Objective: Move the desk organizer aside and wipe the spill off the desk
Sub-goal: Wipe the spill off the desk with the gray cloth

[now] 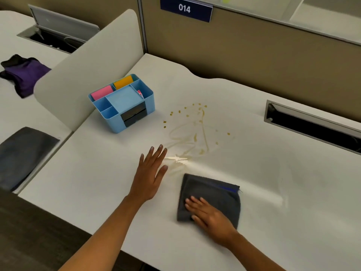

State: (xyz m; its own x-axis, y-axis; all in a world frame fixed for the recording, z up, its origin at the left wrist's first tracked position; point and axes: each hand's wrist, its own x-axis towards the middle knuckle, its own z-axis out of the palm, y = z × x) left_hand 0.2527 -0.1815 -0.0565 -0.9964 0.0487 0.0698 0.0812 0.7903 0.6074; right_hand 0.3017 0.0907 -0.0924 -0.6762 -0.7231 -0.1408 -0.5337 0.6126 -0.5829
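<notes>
A light blue desk organizer [125, 103] with pink and orange notes stands at the back left of the white desk [93, 177], beside the divider. A yellowish spill [192, 133] of drops and smears spreads across the desk's middle, right of the organizer. My left hand [151, 173] lies flat and spread on the desk, fingertips at the spill's near edge. A folded dark grey cloth [214, 192] lies near the front, just below the spill. My right hand [209, 218] presses flat on the cloth's near part.
A white curved divider [88, 67] borders the desk at left. A cable slot [312, 124] with a raised lid sits at the right rear. On the neighbouring desk lie a purple-black garment [23, 73] and a grey cloth [23, 155]. A tan partition wall [244, 47] stands behind.
</notes>
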